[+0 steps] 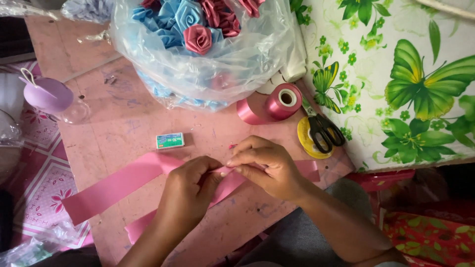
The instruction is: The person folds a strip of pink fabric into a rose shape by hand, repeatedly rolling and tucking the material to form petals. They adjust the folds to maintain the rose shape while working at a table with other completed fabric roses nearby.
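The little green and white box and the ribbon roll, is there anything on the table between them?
No. In the head view, only bare pink table lies between the small box and the pink ribbon roll.

- Pink ribbon (114, 185) stretches across a faded pink table (128, 123).
- Clear plastic bag (237, 64) shows light blue and deep rose ribbon flowers (198, 38).
- Ribbon roll (282, 101) is glossy rose pink.
- Scissors (324, 131) have black handles, lying on a yellow tape roll (306, 141).
- Small box (170, 140) is green and white.
- Cloth (396, 79) is white with green butterflies and leaves.
- Lilac pot (47, 94) sits at the table's edge.
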